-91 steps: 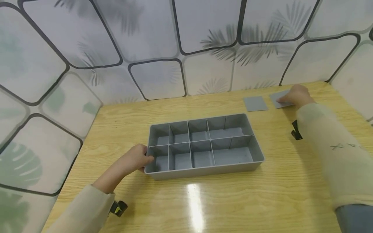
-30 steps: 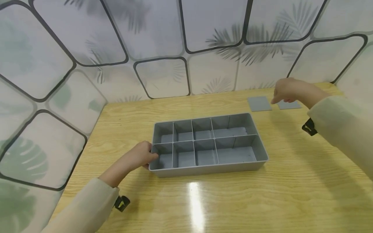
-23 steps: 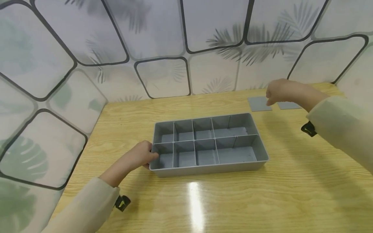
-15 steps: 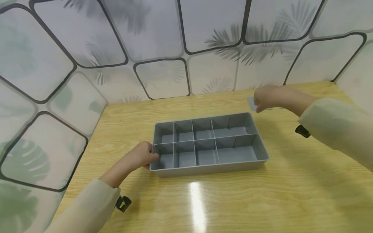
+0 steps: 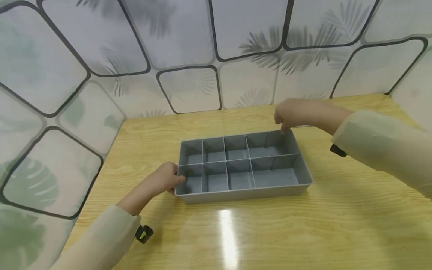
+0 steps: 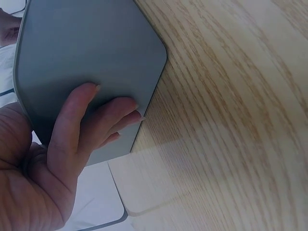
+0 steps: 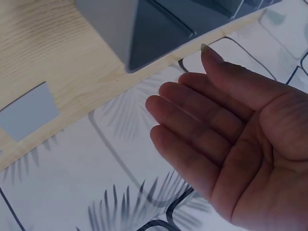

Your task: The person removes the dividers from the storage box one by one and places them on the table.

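A grey divided box (image 5: 243, 194) with several compartments stands on the wooden table. My left hand (image 5: 163, 179) grips its left end, thumb over the rim and fingers on the outer wall; the left wrist view shows those fingers (image 6: 72, 115) against the smooth grey side (image 6: 91, 43). Near the box's far right corner is my right hand (image 5: 297, 113). In the right wrist view this hand (image 7: 236, 139) holds nothing, its fingers loosely bent and a gap showing between them and the box (image 7: 108, 33). A flat grey square (image 7: 31, 113) lies on the table behind.
The wooden table (image 5: 216, 236) ends at a patterned wall covering (image 5: 244, 82) at the back. Another such covering rises on the left. A black strap piece (image 5: 144, 234) hangs at the left wrist, another black piece (image 5: 338, 150) at the right.
My right hand has left the right-hand grey square and moved leftward past the other square to the box's far right corner. My left hand keeps its grip on the box's left end.
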`<state>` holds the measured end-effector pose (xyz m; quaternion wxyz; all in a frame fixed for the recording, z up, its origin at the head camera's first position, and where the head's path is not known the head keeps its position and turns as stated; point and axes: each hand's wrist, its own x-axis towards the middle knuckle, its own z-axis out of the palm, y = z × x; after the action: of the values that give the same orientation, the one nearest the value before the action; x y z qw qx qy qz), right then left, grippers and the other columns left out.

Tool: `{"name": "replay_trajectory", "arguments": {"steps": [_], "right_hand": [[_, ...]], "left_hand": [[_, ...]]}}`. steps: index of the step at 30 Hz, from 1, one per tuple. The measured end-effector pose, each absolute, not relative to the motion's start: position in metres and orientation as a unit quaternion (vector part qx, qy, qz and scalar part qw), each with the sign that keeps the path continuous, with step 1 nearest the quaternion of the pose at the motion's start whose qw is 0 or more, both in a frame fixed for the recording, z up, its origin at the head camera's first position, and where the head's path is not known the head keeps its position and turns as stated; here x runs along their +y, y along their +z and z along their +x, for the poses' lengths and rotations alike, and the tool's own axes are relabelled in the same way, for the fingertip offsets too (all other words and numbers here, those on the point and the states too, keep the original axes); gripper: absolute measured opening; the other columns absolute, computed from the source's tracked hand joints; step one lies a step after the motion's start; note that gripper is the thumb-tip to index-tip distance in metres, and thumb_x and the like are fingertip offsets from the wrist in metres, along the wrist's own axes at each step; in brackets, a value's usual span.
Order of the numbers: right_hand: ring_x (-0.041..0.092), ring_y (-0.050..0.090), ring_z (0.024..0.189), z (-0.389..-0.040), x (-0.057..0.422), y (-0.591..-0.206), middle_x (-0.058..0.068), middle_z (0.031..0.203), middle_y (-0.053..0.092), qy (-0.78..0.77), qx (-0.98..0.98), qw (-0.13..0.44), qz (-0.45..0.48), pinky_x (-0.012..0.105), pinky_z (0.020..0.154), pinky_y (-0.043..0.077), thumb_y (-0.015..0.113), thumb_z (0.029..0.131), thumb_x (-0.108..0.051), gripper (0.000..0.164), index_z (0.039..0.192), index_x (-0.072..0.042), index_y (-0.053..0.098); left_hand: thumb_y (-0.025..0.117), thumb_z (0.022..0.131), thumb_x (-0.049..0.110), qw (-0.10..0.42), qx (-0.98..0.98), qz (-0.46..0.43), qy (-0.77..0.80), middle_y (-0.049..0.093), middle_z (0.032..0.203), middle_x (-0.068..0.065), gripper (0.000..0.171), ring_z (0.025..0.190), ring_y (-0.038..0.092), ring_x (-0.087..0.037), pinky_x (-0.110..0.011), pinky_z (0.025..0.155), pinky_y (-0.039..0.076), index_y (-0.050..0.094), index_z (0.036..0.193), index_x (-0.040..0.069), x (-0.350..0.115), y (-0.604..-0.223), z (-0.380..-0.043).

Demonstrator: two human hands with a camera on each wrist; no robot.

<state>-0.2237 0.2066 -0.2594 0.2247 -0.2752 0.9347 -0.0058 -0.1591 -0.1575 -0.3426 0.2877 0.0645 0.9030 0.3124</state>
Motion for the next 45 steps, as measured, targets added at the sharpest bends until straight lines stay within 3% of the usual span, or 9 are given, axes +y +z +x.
{"name": "replay_trajectory", "arguments": {"steps": [2,5,14,16,19,22,24,32,45], "right_hand": [[0.017,0.051,0.065,-0.224,0.201,-0.261,0.004,0.072,0.057,-0.011,0.934,0.209,-0.290,0.030,0.057,0.045,0.067,0.075,-0.012,0.009,0.076,-0.005,0.061],[0.011,0.033,0.054,-0.224,0.193,-0.264,-0.004,0.059,0.037,-0.016,0.931,0.183,-0.315,0.026,0.049,0.030,0.066,0.076,-0.013,0.022,0.061,-0.010,0.049],[0.011,0.023,0.053,-0.225,0.169,-0.264,-0.005,0.057,0.023,0.001,0.917,0.166,-0.362,0.024,0.050,0.021,0.066,0.072,-0.007,0.037,0.055,-0.015,0.034],[0.011,0.027,0.054,-0.225,0.164,-0.262,-0.005,0.057,0.029,0.015,0.913,0.167,-0.372,0.024,0.050,0.026,0.067,0.071,-0.006,0.032,0.056,-0.012,0.040],[0.015,0.050,0.067,-0.223,0.158,-0.261,0.000,0.070,0.057,0.042,0.907,0.175,-0.380,0.028,0.060,0.045,0.068,0.073,-0.008,0.008,0.074,-0.007,0.060],[0.026,0.056,0.095,-0.221,0.154,-0.261,0.008,0.102,0.064,0.052,0.905,0.187,-0.379,0.039,0.082,0.049,0.068,0.074,-0.009,0.027,0.100,-0.006,0.064],[0.027,0.054,0.101,-0.221,0.151,-0.262,0.008,0.109,0.062,0.053,0.896,0.193,-0.396,0.039,0.087,0.047,0.067,0.074,-0.008,0.033,0.107,-0.006,0.063],[0.024,0.057,0.098,-0.219,0.137,-0.268,0.009,0.106,0.064,0.050,0.843,0.187,-0.502,0.035,0.085,0.049,0.065,0.073,-0.002,0.032,0.106,-0.003,0.063],[0.019,0.057,0.090,-0.210,0.113,-0.279,0.002,0.098,0.064,0.144,0.834,0.242,-0.474,0.027,0.078,0.050,0.063,0.076,-0.001,0.026,0.098,-0.013,0.067]], "left_hand": [[0.050,0.079,0.008,0.289,0.903,0.065,0.311,0.057,0.074,-0.017,0.014,0.057,0.061,-0.021,-0.033,0.055,0.055,0.050,0.074,-0.005,-0.157,-0.343,-0.160],[0.050,0.079,0.009,0.291,0.903,0.063,0.308,0.057,0.075,-0.018,0.014,0.058,0.061,-0.021,-0.033,0.055,0.055,0.050,0.076,-0.005,-0.157,-0.343,-0.161],[0.050,0.079,0.008,0.289,0.903,0.056,0.312,0.061,0.078,-0.019,0.016,0.058,0.062,-0.022,-0.032,0.054,0.055,0.053,0.080,-0.008,-0.156,-0.340,-0.160],[0.050,0.079,0.008,0.289,0.902,0.060,0.314,0.061,0.077,-0.019,0.017,0.058,0.062,-0.022,-0.032,0.054,0.055,0.053,0.081,-0.009,-0.155,-0.339,-0.159],[0.050,0.078,0.008,0.287,0.901,0.060,0.319,0.062,0.077,-0.018,0.017,0.058,0.062,-0.021,-0.032,0.054,0.055,0.054,0.081,-0.008,-0.155,-0.339,-0.159],[0.051,0.079,0.008,0.287,0.901,0.059,0.320,0.062,0.078,-0.018,0.017,0.059,0.062,-0.021,-0.032,0.055,0.055,0.054,0.082,-0.008,-0.154,-0.340,-0.160],[0.051,0.079,0.008,0.288,0.900,0.058,0.322,0.061,0.077,-0.018,0.017,0.059,0.062,-0.021,-0.032,0.055,0.055,0.054,0.082,-0.008,-0.154,-0.341,-0.161],[0.051,0.080,0.008,0.290,0.898,0.065,0.324,0.062,0.075,-0.017,0.019,0.059,0.062,-0.022,-0.033,0.053,0.055,0.055,0.085,-0.010,-0.158,-0.341,-0.160],[0.051,0.080,0.008,0.294,0.897,0.062,0.324,0.058,0.077,-0.018,0.016,0.060,0.062,-0.023,-0.035,0.057,0.055,0.052,0.079,-0.007,-0.159,-0.343,-0.161]]}}
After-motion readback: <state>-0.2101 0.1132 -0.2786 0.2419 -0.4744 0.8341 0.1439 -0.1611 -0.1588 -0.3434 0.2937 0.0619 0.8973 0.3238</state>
